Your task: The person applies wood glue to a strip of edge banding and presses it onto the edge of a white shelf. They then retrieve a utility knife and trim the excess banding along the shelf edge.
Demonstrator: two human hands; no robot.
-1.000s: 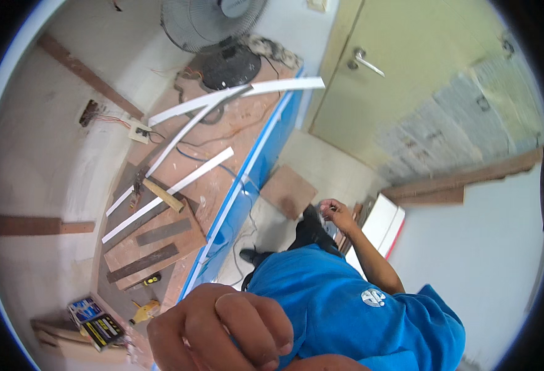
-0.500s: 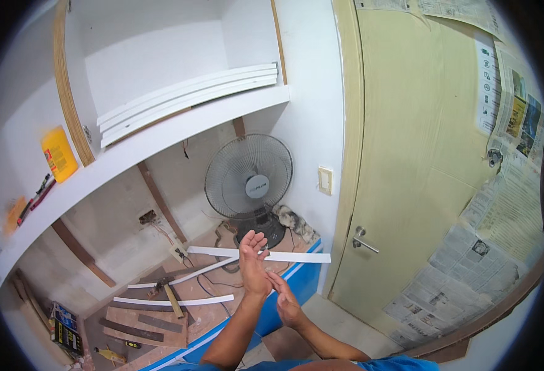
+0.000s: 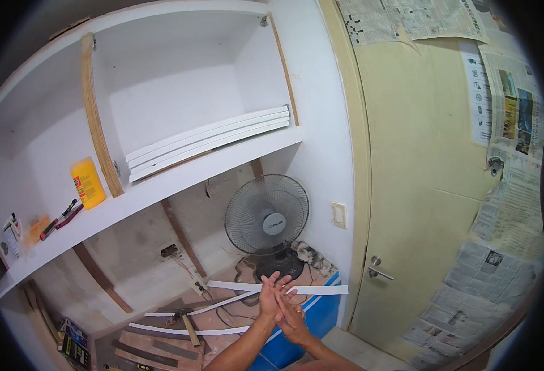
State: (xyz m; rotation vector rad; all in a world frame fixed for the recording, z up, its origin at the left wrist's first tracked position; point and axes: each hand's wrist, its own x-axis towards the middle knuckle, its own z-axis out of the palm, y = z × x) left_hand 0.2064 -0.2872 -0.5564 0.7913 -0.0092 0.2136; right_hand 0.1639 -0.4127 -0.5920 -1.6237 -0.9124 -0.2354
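Low in the centre of the frame, your left hand [image 3: 270, 298] and right hand [image 3: 291, 318] are pressed palm to palm, rubbing together and holding nothing, so you look to be between grips. The nearest piece is the long white strip [image 3: 312, 289] just behind them, flat, thin and lying level across the bench [image 3: 219, 323]; picking it up would call for separating your hands first.
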